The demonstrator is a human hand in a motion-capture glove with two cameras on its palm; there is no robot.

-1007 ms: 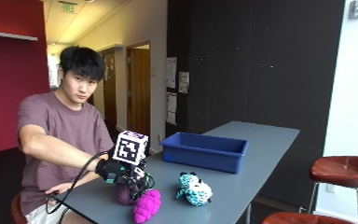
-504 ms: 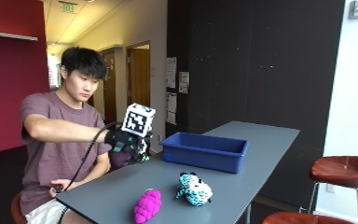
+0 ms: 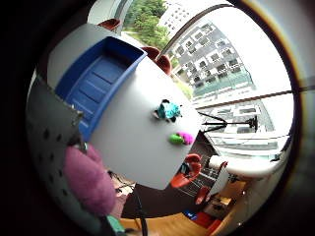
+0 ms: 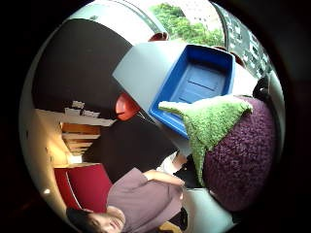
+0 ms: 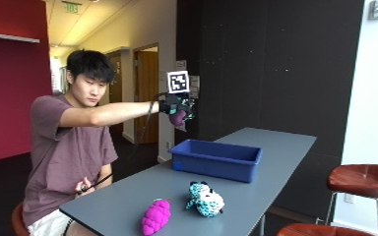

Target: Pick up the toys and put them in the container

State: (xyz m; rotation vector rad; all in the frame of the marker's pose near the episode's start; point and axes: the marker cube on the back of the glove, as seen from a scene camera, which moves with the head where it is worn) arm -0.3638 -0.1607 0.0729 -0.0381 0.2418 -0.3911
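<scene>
We are holding our gloved right hand (image 5: 178,109) high above the left end of the blue container (image 5: 216,159), our fingers curling around a purple plush eggplant (image 5: 177,118) with a green top. The container is sitting on the grey surface (image 5: 267,142) and nothing is showing inside it. Nearer on the surface, a pink grape-like toy (image 5: 156,217) and a teal spotted plush (image 5: 205,199) are lying side by side, apart.
</scene>
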